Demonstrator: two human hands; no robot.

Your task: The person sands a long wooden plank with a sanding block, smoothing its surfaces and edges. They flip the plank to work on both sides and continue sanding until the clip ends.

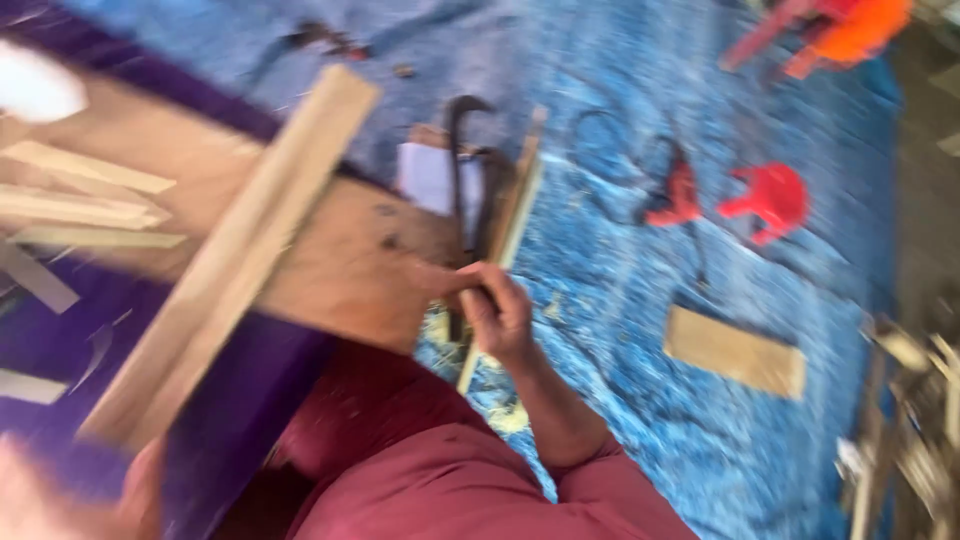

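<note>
Left hand (60,500): at 7 o'clock, low in the frame and heavily blurred; it sits at the near end of the long pale plank (235,255); whether it is clenched on the plank or merely against it cannot be told.

Long pale plank: runs from the left hand up toward 12 o'clock, tilted to the right; it crosses over the brown board (350,275).

Maroon garment (420,470): at 6 o'clock; covers the person's knee and forearm.

Right hand (490,305): just right of centre; fingers curled, grasping a thin wooden strip (510,215) together with a dark hooked tool (462,170); the thumb points toward 9 o'clock against the edge of the brown board.

Thin wooden strip: passes through the right hand; slants from 6 o'clock below the hand up toward 12 o'clock.

Dark hooked tool: just beside the strip; its curved tip lies toward 12 o'clock.

Brown board: left of the right hand; rests over purple cloth (250,400).

Pale wood offcuts (90,205): at 9 o'clock; several lie on the board.

Short flat wood piece (735,352): at 3 o'clock; alone on the blue tarp (640,90).

Red plastic pieces (765,200): at 2 o'clock; 2 lie near each other.

Orange tool (850,30): at 1 o'clock; blurred.
</note>
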